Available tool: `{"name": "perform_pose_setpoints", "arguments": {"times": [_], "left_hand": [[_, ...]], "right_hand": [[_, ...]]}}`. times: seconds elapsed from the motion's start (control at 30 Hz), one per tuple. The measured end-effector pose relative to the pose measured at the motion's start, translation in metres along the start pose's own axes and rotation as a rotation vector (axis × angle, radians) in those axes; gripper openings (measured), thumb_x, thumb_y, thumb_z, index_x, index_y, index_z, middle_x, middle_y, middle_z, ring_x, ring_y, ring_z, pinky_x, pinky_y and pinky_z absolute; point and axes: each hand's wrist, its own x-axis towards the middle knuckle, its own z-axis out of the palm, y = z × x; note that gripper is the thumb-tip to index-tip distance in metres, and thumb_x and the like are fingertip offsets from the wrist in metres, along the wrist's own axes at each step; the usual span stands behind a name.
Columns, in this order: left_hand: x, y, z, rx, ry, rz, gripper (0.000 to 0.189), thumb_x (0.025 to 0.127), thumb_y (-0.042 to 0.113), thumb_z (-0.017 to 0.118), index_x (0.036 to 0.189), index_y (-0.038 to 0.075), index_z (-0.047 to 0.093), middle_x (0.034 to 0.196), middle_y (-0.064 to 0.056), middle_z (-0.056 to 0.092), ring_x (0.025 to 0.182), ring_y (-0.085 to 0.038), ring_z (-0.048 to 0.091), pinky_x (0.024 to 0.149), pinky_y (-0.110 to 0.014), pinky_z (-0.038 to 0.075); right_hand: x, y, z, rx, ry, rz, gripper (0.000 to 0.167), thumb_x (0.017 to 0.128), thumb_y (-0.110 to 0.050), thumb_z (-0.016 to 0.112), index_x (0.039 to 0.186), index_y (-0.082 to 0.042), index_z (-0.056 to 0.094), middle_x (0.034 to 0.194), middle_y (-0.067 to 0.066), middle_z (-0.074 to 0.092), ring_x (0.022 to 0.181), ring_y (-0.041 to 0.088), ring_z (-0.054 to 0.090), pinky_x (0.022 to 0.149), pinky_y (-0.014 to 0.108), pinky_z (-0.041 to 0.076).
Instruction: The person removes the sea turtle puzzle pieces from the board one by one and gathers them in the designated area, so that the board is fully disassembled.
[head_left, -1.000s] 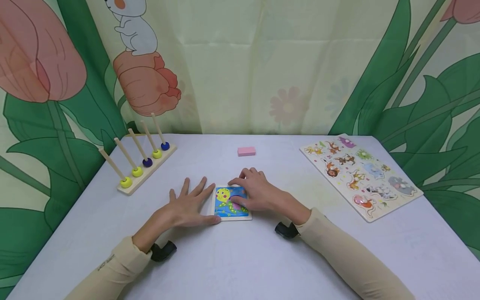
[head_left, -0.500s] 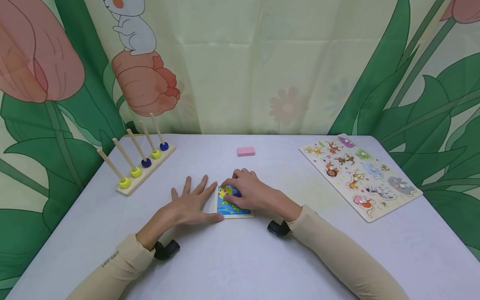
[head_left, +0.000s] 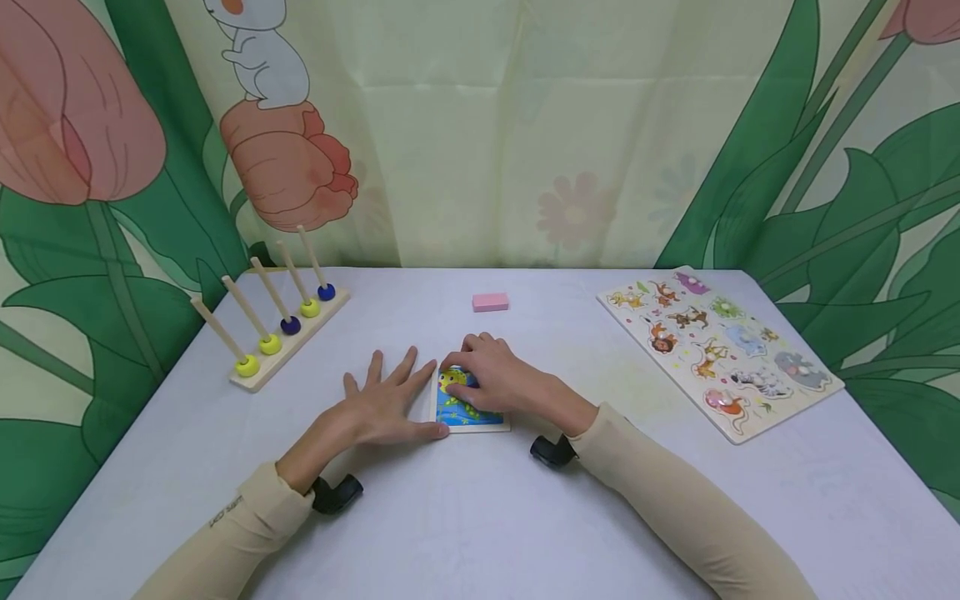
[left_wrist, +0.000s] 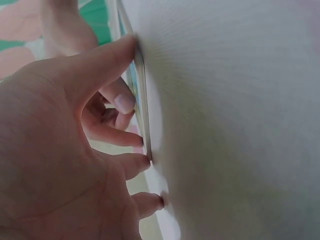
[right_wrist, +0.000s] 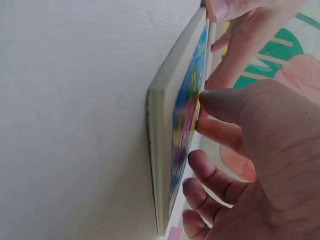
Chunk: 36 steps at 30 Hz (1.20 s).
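Blue, with a yellow figure and a pale rim: one panel (head_left: 463, 412), which I am viewing remotely, lying flat at mid-table between both hands. Left hand (head_left: 386, 412): is lying fingers spread, thumb touching the panel's near left corner, forefinger reaching its far left corner. Right hand (head_left: 491, 382): is bending over the panel, thumb and forefinger tips touching its face; whether they are pinching a piece, I am not managing to tell. Block (head_left: 490, 302), pink: is sitting beyond the panel. Rack (head_left: 288, 344), wooden, five pegs: is standing at left, carrying three yellow beads and two dark ones. Board (head_left: 693, 385), animal-printed: is lying at right. Table (head_left: 450, 525), white: is supporting all. Curtain (head_left: 465, 167), floral: is hanging behind.
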Motion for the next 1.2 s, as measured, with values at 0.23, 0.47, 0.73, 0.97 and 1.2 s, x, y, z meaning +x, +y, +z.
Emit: {"name": "perform_pose_setpoints", "arguments": {"times": [0.23,0.47,0.73,0.97,1.2], "left_hand": [[-0.0004,-0.0003,0.0006,-0.002,0.006,-0.004,0.105,0.088,0.077,0.062,0.171,0.025,0.023,0.181,-0.013,0.006,0.159,-0.065,0.000,0.111,-0.093,0.010],[-0.0008,-0.0005,0.0008,-0.002,0.006,-0.004,0.105,0.088,0.077,0.063,0.171,0.025,0.023,0.181,-0.013,0.007,0.159,-0.065,0.001,0.112,-0.093,0.010],[-0.0008,0.0001,0.0012,-0.006,0.008,-0.004,0.105,0.088,0.078,0.063,0.171,0.026,0.022,0.181,-0.012,0.006,0.159,-0.064,0.000,0.112,-0.093,0.009],[0.0001,-0.0011,0.0016,-0.002,0.009,-0.006,0.106,0.088,0.079,0.062,0.171,0.028,0.021,0.181,-0.012,0.005,0.159,-0.064,-0.001,0.112,-0.093,0.008],[0.0009,-0.0023,0.0031,-0.002,0.008,-0.003,0.107,0.088,0.080,0.061,0.171,0.028,0.020,0.181,-0.012,0.004,0.159,-0.064,-0.002,0.112,-0.093,0.008]], "right_hand": [[0.0037,0.0001,0.0001,0.012,-0.014,0.006,0.035,0.103,-0.034,0.067,0.136,-0.022,0.069,0.115,0.008,0.062,0.105,0.022,0.050,0.091,0.041,0.042],[0.0060,-0.0002,0.0000,0.013,-0.039,0.008,0.034,0.103,-0.033,0.067,0.136,-0.022,0.067,0.117,0.009,0.064,0.107,0.023,0.052,0.094,0.044,0.046],[0.0078,-0.0017,-0.0031,-0.007,-0.063,-0.003,0.035,0.103,-0.033,0.065,0.136,-0.022,0.065,0.120,0.010,0.064,0.108,0.025,0.054,0.096,0.045,0.049],[0.0086,-0.0014,-0.0033,0.011,-0.078,0.001,0.037,0.103,-0.033,0.066,0.138,-0.023,0.064,0.124,0.012,0.064,0.112,0.027,0.055,0.099,0.047,0.050],[0.0104,-0.0008,-0.0038,0.015,-0.094,0.004,0.037,0.103,-0.034,0.065,0.139,-0.023,0.063,0.126,0.012,0.063,0.113,0.027,0.055,0.100,0.048,0.051]]}}
